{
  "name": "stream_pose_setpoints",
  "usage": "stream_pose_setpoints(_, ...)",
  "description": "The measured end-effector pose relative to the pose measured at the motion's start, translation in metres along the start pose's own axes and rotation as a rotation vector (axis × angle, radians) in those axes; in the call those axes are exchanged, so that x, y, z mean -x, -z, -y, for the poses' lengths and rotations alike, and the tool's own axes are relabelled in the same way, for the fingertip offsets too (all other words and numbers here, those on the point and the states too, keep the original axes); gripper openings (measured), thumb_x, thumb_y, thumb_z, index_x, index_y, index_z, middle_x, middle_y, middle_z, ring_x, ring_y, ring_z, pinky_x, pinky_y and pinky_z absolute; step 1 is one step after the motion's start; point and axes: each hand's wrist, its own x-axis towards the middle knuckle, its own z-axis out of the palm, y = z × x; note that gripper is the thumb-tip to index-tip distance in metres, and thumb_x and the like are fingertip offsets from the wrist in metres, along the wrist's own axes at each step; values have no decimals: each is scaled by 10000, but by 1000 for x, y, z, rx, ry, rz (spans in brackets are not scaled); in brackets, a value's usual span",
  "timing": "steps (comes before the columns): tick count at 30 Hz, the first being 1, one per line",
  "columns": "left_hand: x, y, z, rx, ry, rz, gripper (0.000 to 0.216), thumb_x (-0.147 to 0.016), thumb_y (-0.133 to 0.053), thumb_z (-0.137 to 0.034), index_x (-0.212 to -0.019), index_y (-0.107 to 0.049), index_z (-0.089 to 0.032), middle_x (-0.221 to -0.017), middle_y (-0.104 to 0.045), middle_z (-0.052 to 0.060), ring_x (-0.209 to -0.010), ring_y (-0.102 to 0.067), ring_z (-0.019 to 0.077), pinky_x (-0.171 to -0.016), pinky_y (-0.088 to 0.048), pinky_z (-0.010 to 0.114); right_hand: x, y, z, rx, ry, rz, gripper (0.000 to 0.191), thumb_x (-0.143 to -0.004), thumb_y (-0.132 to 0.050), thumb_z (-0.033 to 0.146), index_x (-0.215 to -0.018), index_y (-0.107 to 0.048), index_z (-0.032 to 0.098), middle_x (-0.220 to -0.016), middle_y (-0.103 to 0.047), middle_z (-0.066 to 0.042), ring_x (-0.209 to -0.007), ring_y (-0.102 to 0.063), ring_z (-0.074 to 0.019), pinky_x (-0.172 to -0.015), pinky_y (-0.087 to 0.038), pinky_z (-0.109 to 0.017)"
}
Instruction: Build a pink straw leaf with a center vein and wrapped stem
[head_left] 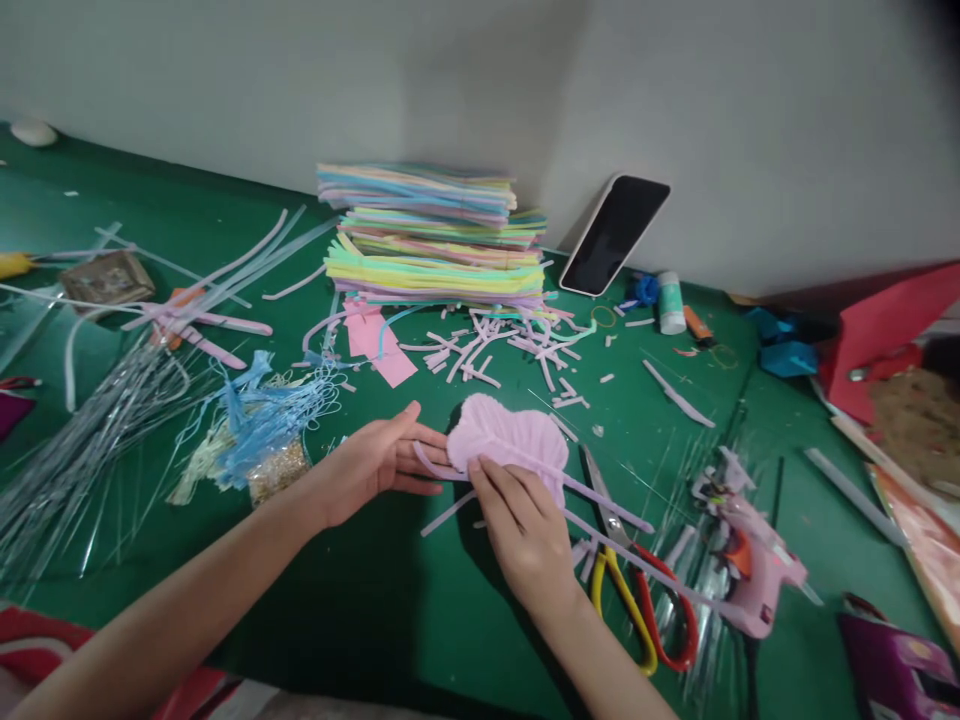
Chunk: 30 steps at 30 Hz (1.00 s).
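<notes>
A lilac petal-shaped piece of fuzzy pipe cleaners (510, 430) is held above the green table. Two long pipe-cleaner tails trail from it to the right, and shorter ends stick out at its left. My right hand (529, 535) grips its lower edge, fingers on top; the thumb is hidden. At the left edge, my left hand (386, 455) has its fingers stretched out flat and its thumb apart, the fingertips at the piece. Scissors with yellow and red handles (626, 570) lie just right of my right hand, partly under the tails.
Bundled pastel pipe cleaners (439, 250) lie at the back, cut bits (480, 345) before them. A phone (616, 235) leans on the wall. A pink glue gun (754, 570) lies right, among clear sticks. Blue tassels (259, 420) and silvery strands (97, 450) lie left.
</notes>
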Motion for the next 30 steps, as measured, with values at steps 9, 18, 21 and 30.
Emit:
stream_pose_setpoints(9,-8,-4,13,-60,-95,-96,276,-738,-755,-391,-856,-713,-146,-808,-747,70,-767,-709,170,-771,-567,268,-7,-3,14,8,-126,44,337,-889,-482,18,-1169,-653,92,-851,-665,-120,-732,-572,-199,-634,-517,-327)
stream_pose_setpoints(18,-18,-9,7,-165,-153,-182,296,-751,-721,-441,-680,-666,-159,-577,-678,28,-576,-675,153,-594,-576,244,-6,-5,29,24,-144,88,368,-886,-435,1,-1194,-629,59,-880,-662,-133,-739,-569,-214,-642,-530,-352)
stream_pose_setpoints(21,-20,-7,5,-215,-149,-154,278,-720,-748,-420,-649,-683,-160,-557,-670,29,-562,-668,155,-586,-580,250,-2,-8,32,19,-147,119,403,-896,-405,11,-1243,-604,59,-902,-664,-142,-735,-577,-216,-641,-544,-360)
stream_pose_setpoints(30,-27,-1,1,-326,-136,-131,230,-715,-745,-378,-794,-759,-163,-616,-713,50,-579,-675,173,-570,-576,265,1,-10,34,7,-130,131,410,-891,-410,1,-1262,-582,33,-898,-669,-151,-743,-587,-215,-643,-559,-349)
